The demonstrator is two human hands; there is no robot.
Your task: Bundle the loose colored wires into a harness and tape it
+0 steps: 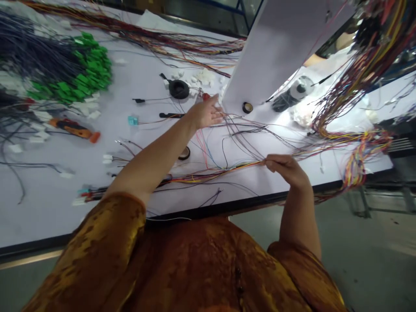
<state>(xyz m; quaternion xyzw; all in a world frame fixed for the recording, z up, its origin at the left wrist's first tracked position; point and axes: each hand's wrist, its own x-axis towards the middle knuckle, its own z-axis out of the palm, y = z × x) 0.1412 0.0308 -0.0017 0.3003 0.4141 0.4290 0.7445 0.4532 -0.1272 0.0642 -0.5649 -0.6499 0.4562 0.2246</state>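
Note:
My right hand (286,167) is closed around a bundle of coloured wires (214,174) near the table's front edge. The bundle runs left from my fingers to connector ends (87,195) and right toward a thick looped mass of wires. My left hand (206,113) reaches across the table with its fingers apart, beside a few thin brownish wires (238,134) that slant down toward my right hand. Just behind my left hand is a small red item (205,97), partly hidden. A roll of black tape (184,153) lies below my left forearm, which partly covers it.
Green connectors (87,69) on dark wires fill the left, with an orange-handled tool (76,129) nearby. A black coil (178,89) and a small tape roll (247,107) lie behind my hands. A white upright panel (269,47) and hanging wires (367,73) stand at right.

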